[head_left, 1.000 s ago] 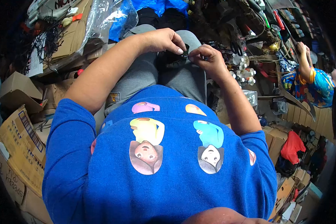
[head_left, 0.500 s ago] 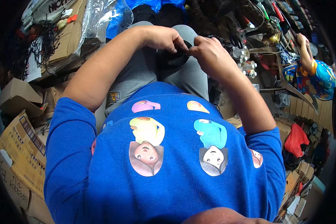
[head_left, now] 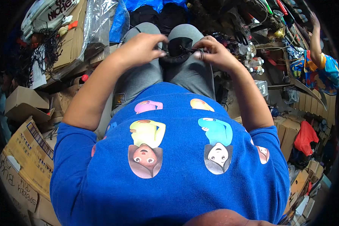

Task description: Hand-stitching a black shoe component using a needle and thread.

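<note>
A black shoe-like item [head_left: 174, 59] with a rounded, padded rim rests between my grey-trousered knees. Thin black lace [head_left: 184, 48] crosses its dark opening. My left hand [head_left: 141, 49] is at its left side, fingers curled round a lace that is partly hidden; a strand shows over the knee behind that hand. On the other side, my right hand [head_left: 216, 54] pinches the lace, and a small loop hangs by the thumb. Most of the item's underside is out of sight.
Flattened cardboard [head_left: 69, 47] and a clear plastic sheet [head_left: 100, 30] lie at the left, with an open carton [head_left: 26, 103] nearer. Several small bottles [head_left: 255, 64] stand right of my knees. Another person's arm [head_left: 315, 39] is at the far right. A red bag [head_left: 304, 138] lies below it.
My hands have moved apart, from close together over the black item to either side of it. More of its opening and lace shows. The other person's arm has risen.
</note>
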Demonstrator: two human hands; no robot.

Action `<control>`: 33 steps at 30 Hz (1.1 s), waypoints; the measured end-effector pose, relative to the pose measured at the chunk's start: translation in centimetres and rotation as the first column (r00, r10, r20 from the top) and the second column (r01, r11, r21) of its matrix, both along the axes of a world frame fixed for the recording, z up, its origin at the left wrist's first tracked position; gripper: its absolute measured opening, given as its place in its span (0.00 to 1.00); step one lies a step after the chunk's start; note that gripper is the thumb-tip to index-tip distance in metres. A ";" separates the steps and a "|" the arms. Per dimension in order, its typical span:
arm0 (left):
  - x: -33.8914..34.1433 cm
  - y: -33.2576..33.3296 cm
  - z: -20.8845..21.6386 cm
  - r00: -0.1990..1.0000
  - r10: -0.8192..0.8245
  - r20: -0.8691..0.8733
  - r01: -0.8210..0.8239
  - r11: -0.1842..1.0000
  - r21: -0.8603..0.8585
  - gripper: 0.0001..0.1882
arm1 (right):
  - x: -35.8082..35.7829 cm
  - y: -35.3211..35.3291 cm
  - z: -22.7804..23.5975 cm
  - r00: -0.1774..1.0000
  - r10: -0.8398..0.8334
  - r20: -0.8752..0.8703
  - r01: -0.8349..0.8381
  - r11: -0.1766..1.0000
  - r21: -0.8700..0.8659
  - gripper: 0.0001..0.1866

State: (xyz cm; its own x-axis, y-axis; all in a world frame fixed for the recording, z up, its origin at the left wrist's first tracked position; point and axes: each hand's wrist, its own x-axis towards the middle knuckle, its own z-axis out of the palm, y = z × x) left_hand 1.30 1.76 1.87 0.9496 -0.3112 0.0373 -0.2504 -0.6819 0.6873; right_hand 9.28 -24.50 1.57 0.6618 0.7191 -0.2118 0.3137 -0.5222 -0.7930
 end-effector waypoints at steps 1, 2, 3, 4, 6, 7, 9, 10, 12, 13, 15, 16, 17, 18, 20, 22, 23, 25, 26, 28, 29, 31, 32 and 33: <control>-0.6 1.0 0.6 0.999 -0.021 -0.026 0.024 0.988 0.154 0.11 | 0.0 0.1 -0.4 0.951 0.060 0.304 -0.055 0.998 -0.025 0.16; -0.7 2.0 0.3 1.000 -0.017 -0.023 0.020 0.987 0.157 0.11 | 0.2 0.2 -1.1 0.806 0.121 0.579 -0.102 0.993 -0.066 0.19; -0.4 3.0 -0.4 0.992 0.119 0.043 -0.124 0.984 0.131 0.11 | 0.7 0.3 -2.2 0.804 0.123 0.582 -0.105 0.992 -0.064 0.19; -0.2 3.3 -0.5 0.960 0.259 0.105 -0.269 0.958 0.094 0.11 | 1.2 1.0 -2.7 0.851 -0.126 0.510 0.065 0.989 0.136 0.19; 0.5 2.5 -1.1 0.910 0.400 0.107 -0.398 0.917 -0.040 0.14 | 1.7 1.1 -3.1 0.816 -0.499 -0.291 0.577 0.733 0.361 0.20; 1.0 1.6 -1.7 0.956 0.267 0.125 -0.247 0.957 -0.151 0.13 | 2.0 1.4 -3.6 0.707 -0.387 -0.592 0.697 0.523 0.490 0.20; 0.5 -0.1 -0.2 0.969 0.001 -0.247 -0.056 0.975 -0.214 0.10 | 1.6 1.3 -3.4 0.451 0.033 -0.892 0.864 0.234 0.446 0.22; 0.2 0.5 -0.5 0.969 0.021 -0.247 -0.076 0.974 -0.215 0.10 | 0.3 2.9 -1.2 0.274 -0.004 -0.962 0.944 0.191 0.269 0.22; 0.5 2.2 -0.7 0.997 -0.027 0.075 0.013 0.982 0.189 0.11 | 0.8 0.3 -3.4 0.231 0.419 -0.878 0.886 0.283 0.368 0.22; 0.8 3.3 -0.8 0.974 0.208 0.091 -0.217 0.971 0.100 0.11 | 0.3 0.6 -3.0 0.185 0.317 -0.930 0.923 0.269 0.275 0.21; 1.7 4.4 -1.2 0.911 0.381 -0.159 -0.410 0.785 -0.465 0.11 | -0.3 0.2 -3.4 0.139 0.403 -0.904 0.933 0.252 0.256 0.22; 2.2 4.5 -0.6 0.884 0.320 -0.341 -0.467 0.588 -0.660 0.12 | -0.3 0.3 -3.4 0.154 0.394 -0.906 0.928 0.258 0.270 0.22; 2.5 2.9 0.3 0.887 0.316 -0.337 -0.462 0.591 -0.662 0.12 | -0.3 0.6 -3.1 0.160 0.395 -0.905 0.928 0.253 0.275 0.22; 2.1 -0.2 1.4 0.900 0.104 -0.424 -0.436 0.273 -0.857 0.14 | -0.5 1.0 -2.6 0.168 0.290 -0.942 0.933 0.261 0.247 0.22; 2.2 -1.3 1.4 0.904 -0.121 -0.409 -0.421 -0.102 -0.901 0.17 | -0.9 0.7 -2.4 0.178 0.182 -0.967 0.936 0.271 0.224 0.22; 3.1 0.9 -0.8 0.867 -0.403 -0.293 -0.395 -0.199 -0.897 0.20 | -0.9 -0.9 -3.0 0.378 0.170 -0.910 0.817 0.401 0.414 0.22; 2.6 2.9 0.2 0.847 -0.118 -0.519 -0.530 -0.100 -0.842 0.21 | -1.1 -1.9 -1.9 0.359 -0.005 -0.933 0.883 0.327 0.338 0.23; 2.3 3.5 -1.3 0.847 -0.230 -0.480 -0.502 -0.042 -0.864 0.19 | -2.1 -3.2 -2.1 0.336 -0.024 -0.942 0.885 0.349 0.307 0.22; 2.3 2.9 -1.6 0.864 -0.279 -0.420 -0.447 -0.039 -0.894 0.19 | -2.7 -4.0 -2.9 0.296 -0.032 -0.955 0.907 0.324 0.270 0.23; 2.4 3.2 -0.6 0.843 -0.123 -0.523 -0.510 0.124 -0.851 0.17 | -2.4 -5.9 -4.1 0.310 0.116 -0.944 0.887 0.322 0.331 0.21; 2.2 3.7 0.3 0.808 0.071 -0.585 -0.581 0.264 -0.770 0.16 | -2.8 -6.0 -3.2 0.243 -0.087 -0.966 0.907 0.373 0.194 0.19; 2.1 10.2 0.5 0.876 0.241 -0.419 -0.403 0.842 -0.359 0.15 | -2.1 -11.2 -5.1 0.348 -0.225 -0.910 0.761 0.635 0.134 0.16; 0.9 12.7 0.9 0.916 0.254 -0.311 -0.319 0.931 -0.179 0.17 | -2.3 -11.2 -3.5 0.539 -0.556 -0.633 0.654 0.749 -0.101 0.20; 0.1 13.8 1.5 0.895 0.300 -0.331 -0.379 0.902 -0.206 0.23 | -1.9 -12.8 -3.8 0.691 -0.545 -0.475 0.538 0.827 -0.165 0.23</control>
State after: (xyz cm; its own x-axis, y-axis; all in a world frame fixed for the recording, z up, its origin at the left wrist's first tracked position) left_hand 1.36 15.61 3.39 0.9763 0.0158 -0.2157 0.1969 -0.4777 0.8562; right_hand 7.34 -37.30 -2.25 0.7425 0.2638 -0.6157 -0.4465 -0.4904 -0.7485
